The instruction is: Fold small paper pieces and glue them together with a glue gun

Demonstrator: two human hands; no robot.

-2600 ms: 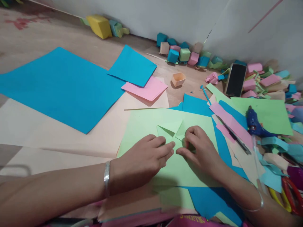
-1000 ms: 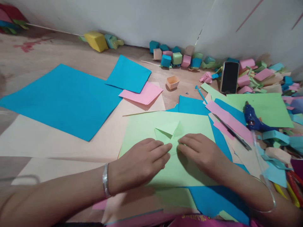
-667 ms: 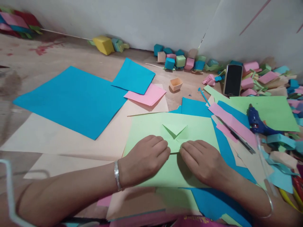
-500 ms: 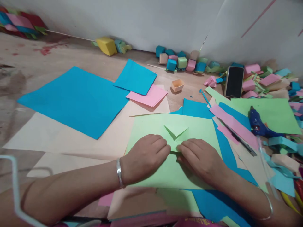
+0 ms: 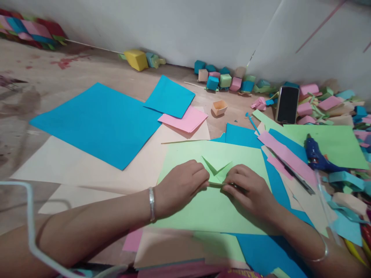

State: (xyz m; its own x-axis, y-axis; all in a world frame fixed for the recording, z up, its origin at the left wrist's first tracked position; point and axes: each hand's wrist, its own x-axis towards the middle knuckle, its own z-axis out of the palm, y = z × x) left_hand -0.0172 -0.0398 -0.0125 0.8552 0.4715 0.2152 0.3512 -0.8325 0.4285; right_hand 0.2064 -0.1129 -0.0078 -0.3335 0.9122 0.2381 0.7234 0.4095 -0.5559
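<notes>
A small light green folded paper piece [image 5: 216, 172] with a V-shaped notch on top lies on a larger light green sheet [image 5: 208, 208]. My left hand [image 5: 182, 187] grips its left side with curled fingers. Pinching the right side of the piece is my right hand [image 5: 248, 188]. Both hands rest on the green sheet, fingertips almost meeting under the fold. A silver bangle sits on each wrist.
A big blue sheet [image 5: 98, 123] and a smaller blue square [image 5: 170, 96] over pink paper [image 5: 185, 119] lie to the left. A blue glue gun [image 5: 315, 154], a knife [image 5: 292, 173], a phone [image 5: 286, 104] and paper scraps crowd the right. Folded paper cubes [image 5: 226, 79] line the wall. A small peach box [image 5: 219, 107] stands alone.
The folded flaps went from standing up to pressed flat. Both hands closed in on the piece and now pinch its lower corners. The camera view shifted slightly.
</notes>
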